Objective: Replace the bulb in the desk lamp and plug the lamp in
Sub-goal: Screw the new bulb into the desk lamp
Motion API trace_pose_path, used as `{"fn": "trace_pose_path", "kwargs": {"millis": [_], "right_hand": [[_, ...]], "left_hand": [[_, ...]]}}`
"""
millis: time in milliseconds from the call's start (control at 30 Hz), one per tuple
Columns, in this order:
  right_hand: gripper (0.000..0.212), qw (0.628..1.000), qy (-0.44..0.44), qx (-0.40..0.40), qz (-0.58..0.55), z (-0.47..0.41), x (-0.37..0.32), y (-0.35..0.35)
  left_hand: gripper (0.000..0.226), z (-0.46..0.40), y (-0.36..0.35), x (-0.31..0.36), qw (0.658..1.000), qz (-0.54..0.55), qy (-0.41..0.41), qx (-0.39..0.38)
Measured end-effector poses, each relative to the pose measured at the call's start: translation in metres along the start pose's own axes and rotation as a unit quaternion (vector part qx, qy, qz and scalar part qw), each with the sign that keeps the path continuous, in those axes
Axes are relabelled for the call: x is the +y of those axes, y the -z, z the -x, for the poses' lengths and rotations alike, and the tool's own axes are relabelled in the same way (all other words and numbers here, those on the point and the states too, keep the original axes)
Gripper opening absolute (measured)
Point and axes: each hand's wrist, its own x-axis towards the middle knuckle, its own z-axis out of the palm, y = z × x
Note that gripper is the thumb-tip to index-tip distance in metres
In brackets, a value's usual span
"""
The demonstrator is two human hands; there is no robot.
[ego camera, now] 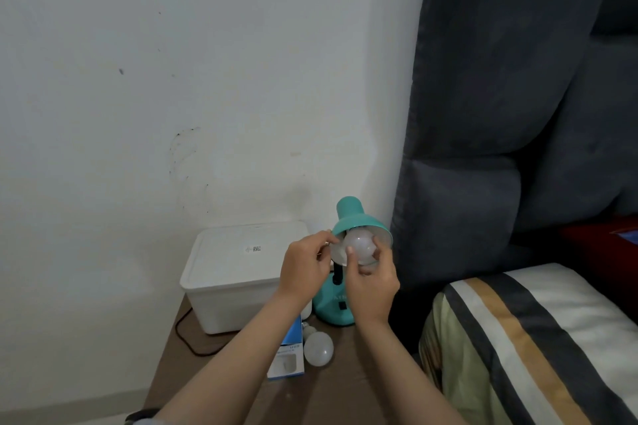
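— Desk lamp [340,300] first: where is it standing?

— On the brown bedside table [345,386], teal, its base just beside the white lidded box [234,272]. The shade [359,221] is tipped toward the camera, and a white bulb [359,245] sits in its mouth.

— Any writing?

— Faint raised letters on the lamp base, too blurred to read. The box lid carries a small sticker [253,249] with a QR code and tiny print I cannot make out. A blue-and-white bulb carton [288,360] lies on the table near the front; its print is also unreadable.

— And the hands?

— The right hand [371,290] is curled around the bulb from below, thumb and fingers closed on its dome. The left hand [303,269] pinches the shade's left rim, fingers narrowly closed on the edge.

— Anything else there?

— A second white bulb [317,348] lies loose on the table, touching the carton's right side. A dark cord [186,338] loops by the box's left corner.
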Motion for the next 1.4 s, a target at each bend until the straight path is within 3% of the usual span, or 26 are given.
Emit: {"fn": "trace_pose_path", "kwargs": {"millis": [267,433,700,933,1200,1400], "right_hand": [[0.048,0.996,0.09,-0.024,0.01,0.008,0.009,-0.008],[0.043,0.997,-0.042,0.015,-0.06,0.0,-0.009,-0.006],[0.036,0.997,0.082,0.006,-0.003,0.007,0.004,-0.012],[0.042,0.998,-0.046,0.01,-0.034,0.001,-0.003,-0.005],[0.04,0.997,0.072,0.009,-0.03,0.008,0.004,-0.012],[0.04,1.0,0.001,0.0,-0.03,0.004,0.0,-0.005]], "left_hand": [[0.02,0.001,-0.002,-0.002,1.0,0.005,0.009,-0.001],[0.02,0.001,-0.003,-0.003,1.0,0.0,0.005,0.002],[0.02,0.001,-0.003,-0.003,1.0,0.005,0.006,0.003],[0.022,0.001,-0.003,-0.003,1.0,-0.003,0.004,0.014],[0.02,0.002,-0.003,-0.004,1.0,0.0,-0.003,0.013],[0.02,0.003,-0.004,-0.005,1.0,0.007,0.005,0.014]]}}
